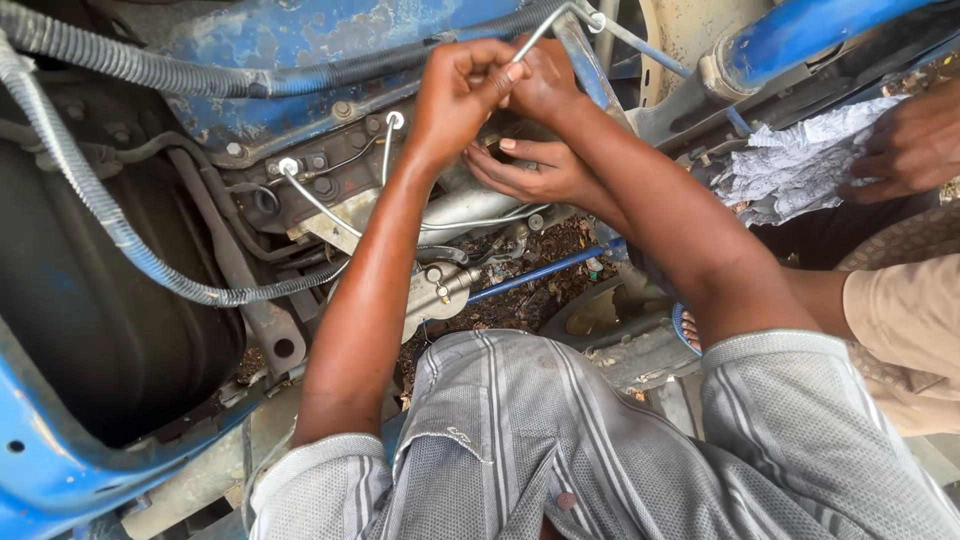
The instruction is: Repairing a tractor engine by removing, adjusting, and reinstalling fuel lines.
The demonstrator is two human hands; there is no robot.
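Note:
Both my arms reach forward into the underside of a blue vehicle. My left hand (462,88) is closed around a thin silver metal pipe (545,30) that runs up to the right to a ring fitting (597,19). My right hand (548,82) sits just behind it, fingers curled on the same pipe. Right below my hands, another person's hand (528,170) lies open against the greasy metal parts (455,210), its arm passing under my right forearm.
Corrugated black hoses (110,215) loop across the left over a dark tank (90,310). Thin silver lines (310,195) end in ring fittings on a bracket. A blue rod (540,272) crosses below. At the right, another person's hand (912,140) rests on crumpled pale paper (800,160).

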